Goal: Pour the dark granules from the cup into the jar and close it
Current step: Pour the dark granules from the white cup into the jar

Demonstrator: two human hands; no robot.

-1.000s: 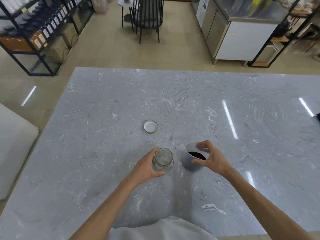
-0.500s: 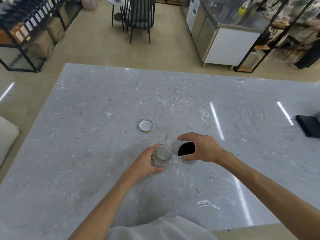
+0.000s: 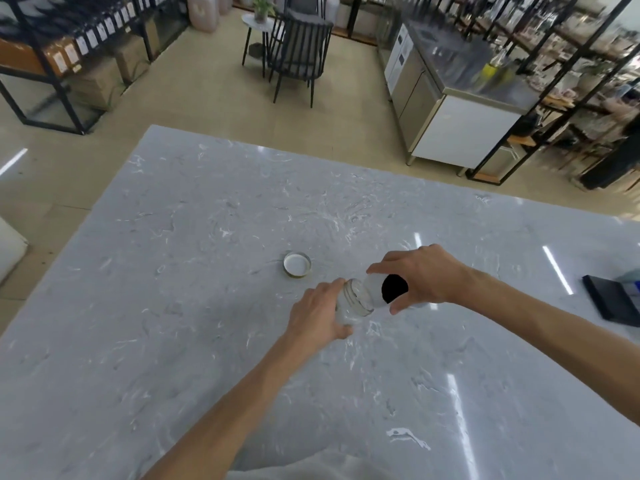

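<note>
A small clear glass jar point(image 3: 354, 301) stands open on the grey marble table point(image 3: 194, 306), and my left hand point(image 3: 317, 315) grips its left side. My right hand point(image 3: 420, 275) holds a pale grey cup point(image 3: 374, 284) from above, tilted toward the jar so its spout touches the jar's rim. Dark granules point(image 3: 394, 288) fill the cup's mouth, which faces me. No granules are visible in the jar. The jar's round lid point(image 3: 297, 264), white inside with a metal edge, lies upside down on the table just beyond the jar to the left.
A flat black object point(image 3: 611, 303) lies at the table's right edge. Beyond the table are a dark chair point(image 3: 298, 50), a steel counter unit point(image 3: 450, 109) and black shelving on both sides.
My right hand has lifted the cup off the table, carried it left to the jar and tipped it over the rim. My left hand keeps its hold on the jar.
</note>
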